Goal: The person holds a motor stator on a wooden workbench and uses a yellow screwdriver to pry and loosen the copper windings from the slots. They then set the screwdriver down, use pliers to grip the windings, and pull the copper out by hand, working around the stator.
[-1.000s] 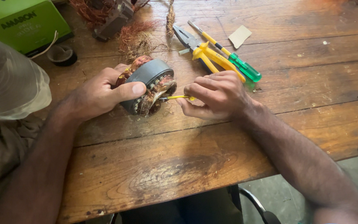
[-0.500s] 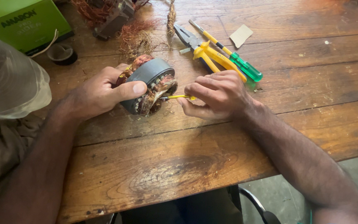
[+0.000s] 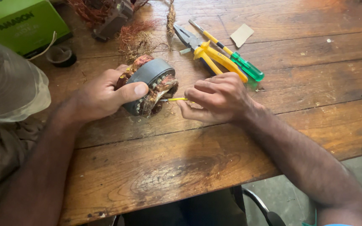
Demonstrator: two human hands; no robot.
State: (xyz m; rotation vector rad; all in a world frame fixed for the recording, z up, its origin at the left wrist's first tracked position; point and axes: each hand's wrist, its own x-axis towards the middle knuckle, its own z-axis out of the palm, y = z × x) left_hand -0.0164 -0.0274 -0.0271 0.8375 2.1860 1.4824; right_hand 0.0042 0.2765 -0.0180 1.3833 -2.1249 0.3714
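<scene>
The left hand [image 3: 105,94] clasped a grey, ring-shaped motor stator with copper windings [image 3: 149,86], tilted on the wooden worktop [image 3: 181,167] to expose its slots. At three o'clock, the right hand [image 3: 218,98] pinched a thin yellow-handled pick [image 3: 174,99], probing the windings. Yellow-handled pliers [image 3: 214,56] lay at one o'clock.

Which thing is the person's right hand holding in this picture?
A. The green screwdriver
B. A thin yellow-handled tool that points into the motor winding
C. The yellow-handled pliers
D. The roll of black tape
B. The right hand pinches a thin yellow tool with its tip at the stator, which the left hand grips; the pliers lie on the table.
</scene>
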